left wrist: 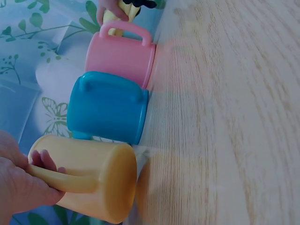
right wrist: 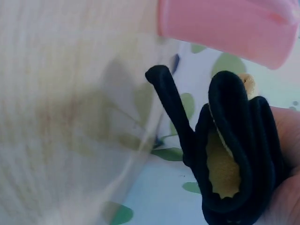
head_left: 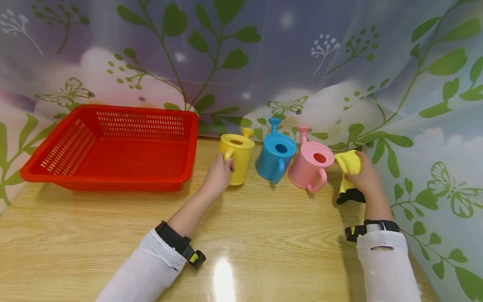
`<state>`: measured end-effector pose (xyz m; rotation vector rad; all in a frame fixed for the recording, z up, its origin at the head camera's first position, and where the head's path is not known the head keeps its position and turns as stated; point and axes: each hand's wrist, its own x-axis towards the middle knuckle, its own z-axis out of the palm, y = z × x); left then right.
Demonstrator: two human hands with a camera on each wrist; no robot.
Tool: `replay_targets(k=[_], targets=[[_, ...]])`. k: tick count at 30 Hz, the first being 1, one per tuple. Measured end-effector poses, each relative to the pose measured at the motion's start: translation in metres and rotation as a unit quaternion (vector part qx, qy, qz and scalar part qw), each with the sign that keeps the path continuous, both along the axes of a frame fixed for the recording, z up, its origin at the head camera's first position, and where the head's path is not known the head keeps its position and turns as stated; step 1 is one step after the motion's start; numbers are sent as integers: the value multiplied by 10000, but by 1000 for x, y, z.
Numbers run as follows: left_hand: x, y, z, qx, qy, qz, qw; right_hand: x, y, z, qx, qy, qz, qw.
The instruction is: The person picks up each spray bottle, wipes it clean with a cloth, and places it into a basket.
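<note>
My left hand (head_left: 216, 176) grips the handle of a yellow watering can (head_left: 241, 163), which stands upright; whether its base touches the table cannot be told. Beside it are a blue watering can (head_left: 269, 161) and a pink watering can (head_left: 303, 170), handles towards me. At the far right, my right hand (head_left: 365, 176) holds a soft yellow-and-black cloth piece (head_left: 350, 162), its black part hanging lowest. The right wrist view shows folded black fabric (right wrist: 229, 112) with a yellow inside; its exact kind is unclear.
A red slotted plastic basket (head_left: 124, 184) sits at the left on the wooden table (head_left: 271, 243). A printed curtain with leaves and butterflies (head_left: 286, 63) hangs along the back and right side, close behind the cans.
</note>
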<state>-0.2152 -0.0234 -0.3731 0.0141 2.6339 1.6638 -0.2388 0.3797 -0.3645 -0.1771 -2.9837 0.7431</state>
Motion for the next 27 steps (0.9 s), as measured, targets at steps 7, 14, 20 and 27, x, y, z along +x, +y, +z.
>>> replay_targets(k=[7, 14, 20, 27], targets=[[6, -3, 6, 366, -15, 41, 9993, 10, -8, 21, 80, 297, -302, 9991], [16, -6, 14, 850, 76, 100, 9963, 23, -27, 45, 191, 669, -567, 9960], [23, -10, 20, 1227, 103, 108, 9923, 35, -50, 63, 179, 823, -514, 9951], [30, -13, 26, 1738, 227, 95, 9845, 47, -78, 75, 246, 1182, -108, 9926]])
